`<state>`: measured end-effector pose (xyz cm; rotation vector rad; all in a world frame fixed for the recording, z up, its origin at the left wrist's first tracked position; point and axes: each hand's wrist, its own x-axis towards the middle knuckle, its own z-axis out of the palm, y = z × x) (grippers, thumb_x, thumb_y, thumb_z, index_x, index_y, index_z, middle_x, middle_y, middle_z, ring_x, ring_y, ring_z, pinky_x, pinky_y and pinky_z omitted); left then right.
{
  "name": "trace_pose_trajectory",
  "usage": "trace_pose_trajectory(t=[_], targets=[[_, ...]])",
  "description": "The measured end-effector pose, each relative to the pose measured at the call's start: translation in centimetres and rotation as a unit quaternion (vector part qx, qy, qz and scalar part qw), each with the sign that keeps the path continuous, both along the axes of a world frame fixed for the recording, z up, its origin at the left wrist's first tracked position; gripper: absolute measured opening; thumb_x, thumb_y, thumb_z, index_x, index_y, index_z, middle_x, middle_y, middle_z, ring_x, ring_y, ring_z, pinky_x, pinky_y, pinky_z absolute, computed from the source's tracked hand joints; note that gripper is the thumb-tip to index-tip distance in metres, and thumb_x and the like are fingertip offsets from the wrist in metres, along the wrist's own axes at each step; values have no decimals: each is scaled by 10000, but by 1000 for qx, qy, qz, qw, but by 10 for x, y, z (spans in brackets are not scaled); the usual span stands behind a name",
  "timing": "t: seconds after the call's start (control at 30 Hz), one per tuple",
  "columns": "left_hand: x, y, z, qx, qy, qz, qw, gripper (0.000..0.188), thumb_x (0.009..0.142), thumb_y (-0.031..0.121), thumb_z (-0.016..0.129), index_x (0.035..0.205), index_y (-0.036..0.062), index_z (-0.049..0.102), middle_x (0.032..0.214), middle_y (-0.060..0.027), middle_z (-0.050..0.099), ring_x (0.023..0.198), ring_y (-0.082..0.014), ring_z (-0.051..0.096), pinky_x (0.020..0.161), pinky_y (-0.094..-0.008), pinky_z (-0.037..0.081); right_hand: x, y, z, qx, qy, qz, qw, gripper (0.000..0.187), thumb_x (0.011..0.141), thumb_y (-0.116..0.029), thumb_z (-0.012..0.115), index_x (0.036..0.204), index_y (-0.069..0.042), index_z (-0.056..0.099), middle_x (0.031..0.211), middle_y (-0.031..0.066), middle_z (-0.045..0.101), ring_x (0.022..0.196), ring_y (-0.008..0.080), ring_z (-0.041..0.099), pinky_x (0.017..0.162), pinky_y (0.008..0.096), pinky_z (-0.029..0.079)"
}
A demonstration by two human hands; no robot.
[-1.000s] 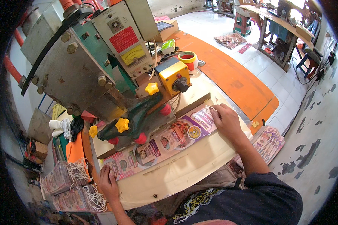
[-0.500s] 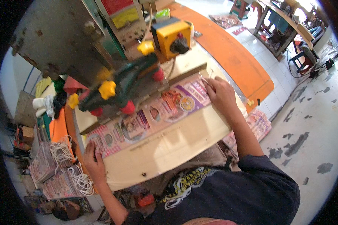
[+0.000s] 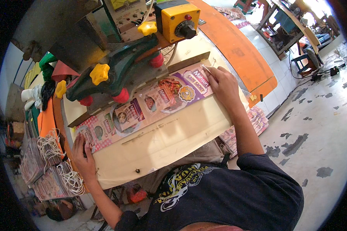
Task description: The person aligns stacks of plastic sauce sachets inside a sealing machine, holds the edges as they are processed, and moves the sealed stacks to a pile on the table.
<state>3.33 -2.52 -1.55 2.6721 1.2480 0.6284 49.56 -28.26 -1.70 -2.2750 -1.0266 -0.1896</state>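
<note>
A long printed strip (image 3: 142,111) with food pictures lies slantwise on a pale yellow board (image 3: 150,154). My left hand (image 3: 83,158) rests at its left end, fingers stretched out, thumb apart. At the right end my right hand (image 3: 223,86) has its fingers pinched, a thin white strip (image 3: 205,69) sticking out from them; whether that belongs to the printed strip I cannot tell. Just beyond the printed strip stands a machine with a dark green clamp arm (image 3: 123,73), yellow star knobs (image 3: 100,74) and red knobs (image 3: 120,95). A metal bar (image 3: 191,61) runs along the strip's far edge.
A yellow control box (image 3: 178,22) with a black dial sits above the board. An orange table (image 3: 235,42) extends behind. Stacks of printed sheets (image 3: 46,184) with white cords (image 3: 71,179) lie at lower left, and another stack (image 3: 254,125) at right under the board.
The whole view has shifted, so the scene sits higher and further left. The blurred machine arm now looks sharp. Both hands remain at the printed strip's ends, the left lying flatter.
</note>
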Motion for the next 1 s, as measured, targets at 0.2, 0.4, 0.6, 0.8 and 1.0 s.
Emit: trace_pose_trajectory(t=[0.2,0.4,0.6,0.8,1.0], targets=[[1,2,-2,0,-11,6,1000,385,1042,176,543,1372,-1,632,1430,-174,611,1366,-342,534,1145,-440,392,-1,0,1,0,3,-2,1000,257,990,-248,627,1165,-111,756,838,136,635,790,324,648,732,434,483],[6,0,5,-12,-7,16,1000,401,1056,223,530,1382,12,629,1433,-171,609,1362,-343,539,1142,-441,399,-2,2,7,-10,22,-17,1000,235,982,-237,619,1115,-102,757,858,153,651,843,348,663,788,457,507],[2,1,1,10,-12,10,1000,396,1040,221,554,1360,6,643,1416,-179,621,1343,-348,555,1134,-440,408,-5,4,5,-23,14,-9,1000,254,985,-235,616,1156,-102,748,884,156,666,854,360,663,778,460,493],[-6,10,-3,39,-32,-14,999,368,979,185,609,1272,-26,680,1333,-201,664,1276,-383,594,1098,-458,437,6,1,-4,3,12,41,999,289,1016,-221,620,1230,-56,725,967,185,700,848,273,678,790,376,505],[-9,8,-4,19,-47,1,999,384,974,200,634,1294,-7,675,1373,-205,641,1314,-352,579,1137,-434,418,4,5,-4,14,44,47,998,278,1040,-186,585,1243,-56,723,911,173,678,813,240,655,750,367,493]])
